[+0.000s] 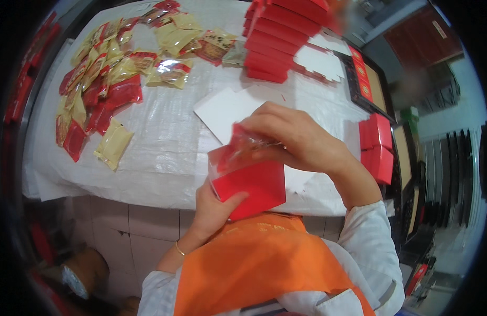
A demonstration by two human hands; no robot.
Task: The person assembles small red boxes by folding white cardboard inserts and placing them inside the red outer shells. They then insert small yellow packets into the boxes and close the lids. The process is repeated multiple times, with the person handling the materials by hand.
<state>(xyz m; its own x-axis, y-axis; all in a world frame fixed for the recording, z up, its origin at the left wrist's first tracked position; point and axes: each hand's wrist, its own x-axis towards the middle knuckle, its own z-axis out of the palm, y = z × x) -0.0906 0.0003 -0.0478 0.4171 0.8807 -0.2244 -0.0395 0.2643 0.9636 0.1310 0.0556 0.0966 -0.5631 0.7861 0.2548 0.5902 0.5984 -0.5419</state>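
Observation:
My left hand (212, 210) is closed around the lower left of a red cardboard box (256, 187), thumb across its front, close to my orange apron. At the box's upper end, my right hand (291, 131) grips a shiny red-and-clear packet (239, 147), slightly blurred. Part of the packet lies over the opening, and my fingers hide the rest; how far inside it reaches I cannot tell. Just beyond the box, a flat white card sheet (222, 110) lies on the table.
Red and cream packets (111, 66) are heaped at the table's far left, one cream packet (114, 143) nearer me. Red box blanks (277, 39) stack at the far side. Folded red boxes (376, 147) stand at the right edge. White sheeting (154, 142) covers the table.

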